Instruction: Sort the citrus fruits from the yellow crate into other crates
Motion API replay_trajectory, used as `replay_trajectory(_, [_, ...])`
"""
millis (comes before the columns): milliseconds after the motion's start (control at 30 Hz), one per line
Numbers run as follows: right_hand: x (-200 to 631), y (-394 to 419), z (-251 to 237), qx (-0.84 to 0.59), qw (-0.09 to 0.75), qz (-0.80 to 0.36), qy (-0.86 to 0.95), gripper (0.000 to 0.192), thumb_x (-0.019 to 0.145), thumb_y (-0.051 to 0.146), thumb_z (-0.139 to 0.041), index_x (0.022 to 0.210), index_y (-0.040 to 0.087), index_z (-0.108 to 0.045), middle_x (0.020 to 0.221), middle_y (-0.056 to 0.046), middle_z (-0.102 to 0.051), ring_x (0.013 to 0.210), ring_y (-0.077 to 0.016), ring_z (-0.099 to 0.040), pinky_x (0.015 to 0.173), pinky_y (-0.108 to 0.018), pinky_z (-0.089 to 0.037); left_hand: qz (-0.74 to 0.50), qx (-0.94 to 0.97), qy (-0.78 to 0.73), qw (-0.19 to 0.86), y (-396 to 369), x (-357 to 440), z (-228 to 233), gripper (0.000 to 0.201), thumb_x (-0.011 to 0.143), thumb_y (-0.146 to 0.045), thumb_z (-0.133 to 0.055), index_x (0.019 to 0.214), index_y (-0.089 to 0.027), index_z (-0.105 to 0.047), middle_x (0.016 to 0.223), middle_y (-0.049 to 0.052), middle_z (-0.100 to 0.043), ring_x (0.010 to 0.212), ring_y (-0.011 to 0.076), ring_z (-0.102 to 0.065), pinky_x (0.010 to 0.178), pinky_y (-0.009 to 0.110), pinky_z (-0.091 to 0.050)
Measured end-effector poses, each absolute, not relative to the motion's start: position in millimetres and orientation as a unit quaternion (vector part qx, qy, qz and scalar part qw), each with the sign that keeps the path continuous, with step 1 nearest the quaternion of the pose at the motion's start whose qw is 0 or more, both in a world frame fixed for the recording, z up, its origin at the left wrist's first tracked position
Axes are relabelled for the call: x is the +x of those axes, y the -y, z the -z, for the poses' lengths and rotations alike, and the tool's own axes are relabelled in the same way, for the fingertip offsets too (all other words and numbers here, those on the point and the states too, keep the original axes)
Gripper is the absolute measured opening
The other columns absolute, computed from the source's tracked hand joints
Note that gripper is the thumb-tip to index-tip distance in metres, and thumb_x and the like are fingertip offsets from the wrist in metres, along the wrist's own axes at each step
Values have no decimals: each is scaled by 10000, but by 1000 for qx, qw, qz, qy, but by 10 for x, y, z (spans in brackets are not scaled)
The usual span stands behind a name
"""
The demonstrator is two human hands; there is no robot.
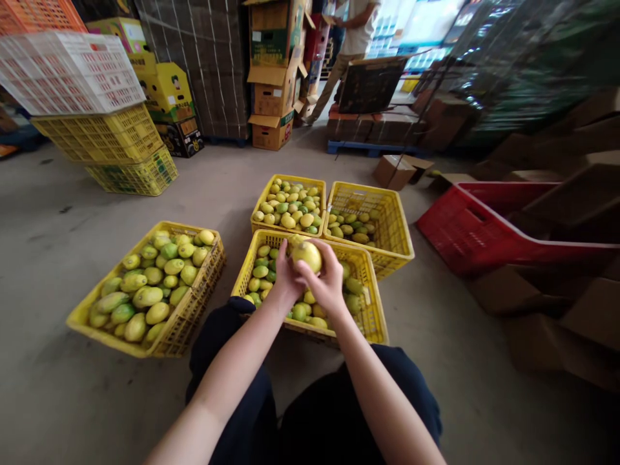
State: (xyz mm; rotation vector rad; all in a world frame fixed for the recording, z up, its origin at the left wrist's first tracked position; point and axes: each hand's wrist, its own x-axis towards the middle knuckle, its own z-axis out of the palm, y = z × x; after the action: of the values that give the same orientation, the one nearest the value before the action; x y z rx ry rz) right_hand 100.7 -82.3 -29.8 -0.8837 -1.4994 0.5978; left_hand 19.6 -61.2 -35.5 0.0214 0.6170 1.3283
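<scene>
Both my hands are raised over the nearest yellow crate (pixel 376 303), which has yellow and green lemons in it. My right hand (pixel 329 278) is curled round a yellow lemon (pixel 308 257), its thumb across the near side. Close against it, my left hand (pixel 289 279) is closed on the lemon's left side, fingers pointing up. More yellow fruit shows just behind the held lemon; I cannot tell whether it is a second one in my fingers. Lemons (pixel 262 271) lie left of my hands, and more (pixel 355 294) lie to the right, in the same crate.
Beyond stand a full lemon crate (pixel 289 203) and a partly filled one (pixel 387 223). A heaped crate (pixel 155 284) sits at left. Stacked crates (pixel 97 71), a red crate (pixel 450 226), cardboard boxes (pixel 394 171) and a standing person (pixel 356 32) are around.
</scene>
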Motion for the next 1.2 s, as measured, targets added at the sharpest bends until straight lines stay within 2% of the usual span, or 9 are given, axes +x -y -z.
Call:
replay_trajectory(100, [1111,791,183,-375,705,-371,474,265,757,365,-736,982,239,-679,948,-14,-722,884,-198,-678,796,-335,-567,-593,-16,-287,752,572,165,236,367,950,-486,-525,981,-159,-688,810,71,-703,752,210,-677,767,335,-565])
replay_trajectory(167, [1213,737,97,-362,733,-460,347,216,703,337,-731,880,229,-666,839,9,-705,775,-165,-664,697,-284,-570,-597,-3,-265,757,557,126,158,381,956,-497,-509,1022,-164,-682,857,72,-718,789,216,-691,803,365,-574])
replay_trajectory(267, [1354,675,-2,-351,706,-581,203,180,650,305,-692,790,204,-641,723,13,-682,605,-134,-619,564,-251,-555,-614,-9,-242,751,557,52,82,379,949,-508,-501,1015,-180,-678,868,56,-724,815,219,-701,846,399,-576])
replay_trajectory(400, [1430,695,-45,-322,648,-677,136,180,663,330,-660,757,179,-628,648,-10,-651,574,-151,-635,436,-214,-492,-605,-5,-220,765,582,-34,35,431,938,-530,-461,1018,-170,-684,877,66,-729,837,234,-706,830,414,-580])
replay_trajectory(500, [1421,733,-27,-289,611,-727,122,202,687,367,-686,715,184,-603,618,0,-631,508,-119,-589,374,-180,-421,-593,21,-214,776,594,-63,15,490,944,-539,-377,965,-164,-693,827,70,-722,763,219,-694,741,375,-583])
replay_trajectory(633, [1393,738,12,-262,592,-737,192,209,683,352,-710,647,191,-580,577,8,-599,441,-105,-528,350,-192,-399,-589,131,-235,762,593,-64,2,476,915,-529,-410,812,-159,-691,693,58,-682,683,214,-681,615,314,-554])
replay_trajectory(867, [1389,737,36,-244,613,-689,302,219,677,375,-673,582,198,-585,553,-3,-568,422,-130,-516,331,-233,-388,-626,244,-304,675,646,-68,102,238,769,-407,-711,762,-169,-698,726,42,-713,877,254,-709,786,315,-553])
replay_trajectory(1033, [1367,731,45,-254,623,-681,288,217,700,373,-610,575,207,-550,546,0,-539,418,-120,-483,321,-221,-366,-644,161,-315,679,644,-72,111,116,793,-277,-686,750,-170,-700,730,26,-712,912,228,-712,831,279,-533])
replay_trajectory(1200, [1324,708,33,-278,625,-678,268,230,623,396,-657,564,211,-535,515,18,-517,390,-117,-485,301,-216,-361,-626,108,-290,716,636,-41,17,153,815,-305,-666,787,-162,-709,720,38,-719,892,245,-723,814,293,-548])
